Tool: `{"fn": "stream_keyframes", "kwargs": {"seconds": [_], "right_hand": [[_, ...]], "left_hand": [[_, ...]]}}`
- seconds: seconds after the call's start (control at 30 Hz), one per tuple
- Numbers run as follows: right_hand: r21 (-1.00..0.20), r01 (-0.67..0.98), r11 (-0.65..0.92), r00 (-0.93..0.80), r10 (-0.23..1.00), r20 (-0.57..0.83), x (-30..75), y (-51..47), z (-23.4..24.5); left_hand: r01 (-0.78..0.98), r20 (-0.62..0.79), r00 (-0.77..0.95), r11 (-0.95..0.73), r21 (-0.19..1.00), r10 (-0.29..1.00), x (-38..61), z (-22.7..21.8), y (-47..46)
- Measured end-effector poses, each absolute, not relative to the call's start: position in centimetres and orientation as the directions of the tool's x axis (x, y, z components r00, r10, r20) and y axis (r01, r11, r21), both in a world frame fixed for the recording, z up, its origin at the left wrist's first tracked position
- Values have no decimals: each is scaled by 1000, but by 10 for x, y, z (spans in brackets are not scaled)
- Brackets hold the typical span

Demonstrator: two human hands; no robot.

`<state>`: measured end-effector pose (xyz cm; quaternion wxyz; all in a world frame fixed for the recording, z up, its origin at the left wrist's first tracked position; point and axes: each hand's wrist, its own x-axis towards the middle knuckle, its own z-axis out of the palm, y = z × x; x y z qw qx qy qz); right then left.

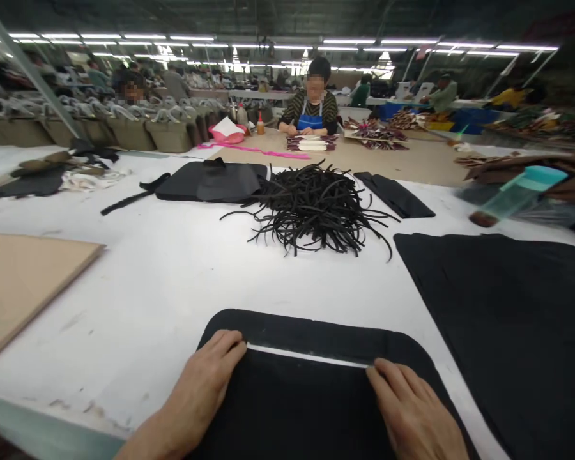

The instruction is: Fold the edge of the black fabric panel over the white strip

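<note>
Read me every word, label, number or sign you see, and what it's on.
No readable text anywhere.
Black panel and its white strip: no lettering visible.
Teal-lidded bottle: blurred; no marking readable.
Orange bottle at the back: any label too small to read.

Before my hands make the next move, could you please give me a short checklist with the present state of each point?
1. Left hand at the left end of the white strip: ok.
2. Right hand at the right end: ok.
3. White strip straight between the hands: ok.
4. Pile of thin black strips clear of the rounded-corner black panel: ok.
5. Panel's near edge fully on the table: cannot tell, out of frame.
</note>
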<state>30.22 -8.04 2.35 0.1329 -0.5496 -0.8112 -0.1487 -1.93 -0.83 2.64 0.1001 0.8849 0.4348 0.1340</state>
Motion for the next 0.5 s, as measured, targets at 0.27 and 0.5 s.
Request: {"fn": "stream_keyframes", "kwargs": {"seconds": [0.27,0.5], "right_hand": [[-192,866,461,-405,873,272,199,-31,36],[-16,814,580,-558,790,255,177,-12,5]], "left_hand": [[731,19,538,-478,487,843,-2,34,12],[751,29,576,-543,376,817,0,24,11]]}}
